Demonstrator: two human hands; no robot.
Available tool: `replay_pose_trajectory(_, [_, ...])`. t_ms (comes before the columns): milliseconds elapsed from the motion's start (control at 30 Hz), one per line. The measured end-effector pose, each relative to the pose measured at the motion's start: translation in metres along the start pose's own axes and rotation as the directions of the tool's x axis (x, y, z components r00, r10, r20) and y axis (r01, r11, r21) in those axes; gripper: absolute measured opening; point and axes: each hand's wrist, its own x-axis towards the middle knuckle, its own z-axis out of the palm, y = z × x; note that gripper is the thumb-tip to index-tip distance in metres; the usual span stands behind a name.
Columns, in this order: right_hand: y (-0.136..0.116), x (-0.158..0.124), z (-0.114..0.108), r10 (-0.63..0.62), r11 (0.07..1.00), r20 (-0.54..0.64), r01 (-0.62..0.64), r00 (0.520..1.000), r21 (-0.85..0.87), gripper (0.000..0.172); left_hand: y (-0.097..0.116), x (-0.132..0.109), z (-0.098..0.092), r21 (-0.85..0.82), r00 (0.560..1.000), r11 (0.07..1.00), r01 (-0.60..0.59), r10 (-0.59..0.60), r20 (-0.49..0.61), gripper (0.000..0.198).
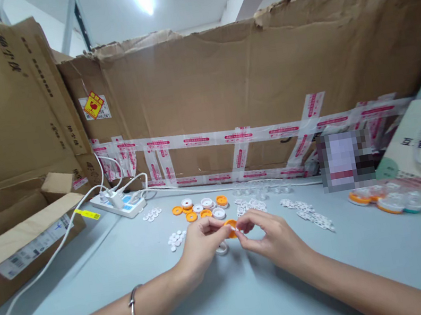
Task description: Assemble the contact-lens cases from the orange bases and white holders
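Near the middle of the grey table (202,298), my left hand (204,242) pinches an orange ring-shaped part (230,225) by its left side. My right hand (265,231) is at the ring's right side, its thumb and index finger closed on a small white piece (236,230) that is partly hidden. Just below the left fingers lies a white ring (221,249). Orange and white round parts (205,213) sit behind the hands. Small white discs (176,240) are left of my left hand, and flat white pieces with holes (251,205) lie behind my right hand.
A power strip (121,203) with white cables is at the back left, beside an open cardboard box (26,236). Clear round parts (262,188) stand along the back. More white pieces (309,214) and stacked clear-and-orange parts (385,198) lie right. A cardboard wall (198,84) closes the back.
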Motion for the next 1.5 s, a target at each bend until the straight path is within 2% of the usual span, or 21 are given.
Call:
replay_pose_trajectory(167, [0.003,-0.002,0.001,0.009,1.000,0.039,-0.009,0.999,0.004,0.006,-0.003,0.001,0.000,-0.023,1.000,1.000,0.001,-0.001,0.021,0.018])
replay_pose_trajectory(400, [0.001,-0.004,0.000,0.064,0.992,0.067,-0.070,0.996,0.103,0.010,0.000,0.002,-0.001,-0.070,0.999,0.997,0.018,-0.015,0.036,0.021])
replay_pose_trajectory(633, [0.002,-0.004,-0.002,0.025,0.989,0.066,-0.035,0.997,0.144,0.015,0.004,-0.001,-0.002,-0.092,0.999,0.996,0.003,0.001,0.045,0.016])
replay_pose_trajectory(867, [0.004,-0.003,-0.005,-0.032,0.985,0.067,0.020,0.997,0.174,0.010,0.004,-0.002,-0.004,-0.082,0.999,0.996,0.033,-0.030,0.045,0.017])
replay_pose_trajectory(1067, [-0.001,-0.003,-0.007,0.028,0.992,0.069,-0.036,0.997,0.124,0.009,0.002,-0.001,-0.002,-0.064,0.998,0.997,0.040,-0.037,0.044,0.017])
replay_pose_trajectory(1233, [-0.003,-0.002,-0.006,0.140,0.966,0.082,-0.154,0.987,0.206,0.012,0.002,0.000,-0.003,-0.070,0.998,0.997,0.032,-0.028,0.052,0.018])
replay_pose_trajectory(1333, [-0.003,-0.001,-0.002,0.267,0.884,0.146,-0.302,0.953,0.356,0.014,0.004,-0.001,-0.002,-0.077,0.999,0.997,0.025,-0.022,0.045,0.019])
replay_pose_trajectory(1433, [-0.003,0.000,0.002,0.417,0.689,0.238,-0.476,0.877,0.546,0.019,0.004,0.000,-0.001,-0.070,0.998,0.997,0.040,-0.037,0.045,0.021])
replay_pose_trajectory(1500, [-0.004,0.000,0.003,0.484,0.546,0.271,-0.530,0.832,0.649,0.028,0.003,0.001,-0.001,-0.061,0.997,0.997,0.051,-0.048,0.056,0.022])
